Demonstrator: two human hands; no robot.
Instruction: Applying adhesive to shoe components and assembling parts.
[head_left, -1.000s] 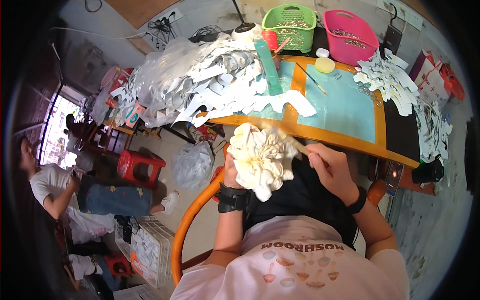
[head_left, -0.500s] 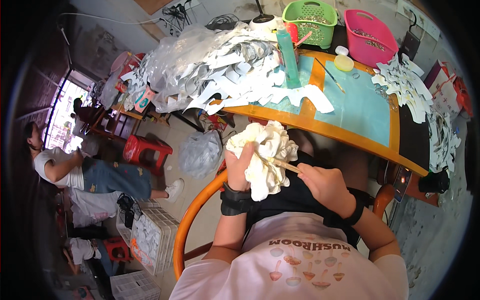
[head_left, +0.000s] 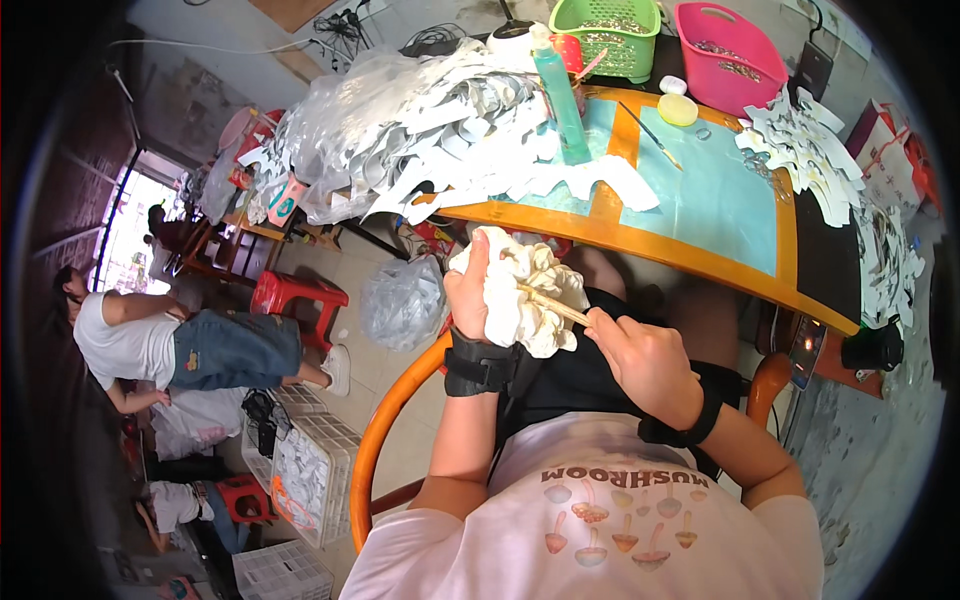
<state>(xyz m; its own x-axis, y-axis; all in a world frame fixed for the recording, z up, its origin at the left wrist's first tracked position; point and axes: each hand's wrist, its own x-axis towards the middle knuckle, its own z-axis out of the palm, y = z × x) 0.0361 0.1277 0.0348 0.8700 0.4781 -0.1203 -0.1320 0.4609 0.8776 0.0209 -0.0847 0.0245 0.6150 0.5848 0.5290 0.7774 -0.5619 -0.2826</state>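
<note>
Above my lap, a white ruffled bundle of soft, cloth-like folds rests against my left hand, which grips its left side. The thumb shows at the upper edge; the other fingers are hidden behind the folds. My right hand pinches a thin wooden stick at its near end. The stick's far tip goes in among the folds, so I cannot see what it ends in. Both hands are just in front of the table's near edge.
On the orange-edged table lie a heap of white cut pieces, a teal bottle and a thin brush. Behind stand a green basket and a pink basket. A red stool and a person are left.
My left hand has turned and moved slightly left, and the bundle shows a different side. The stick remains among its folds. The person at left has turned and lowered an arm.
</note>
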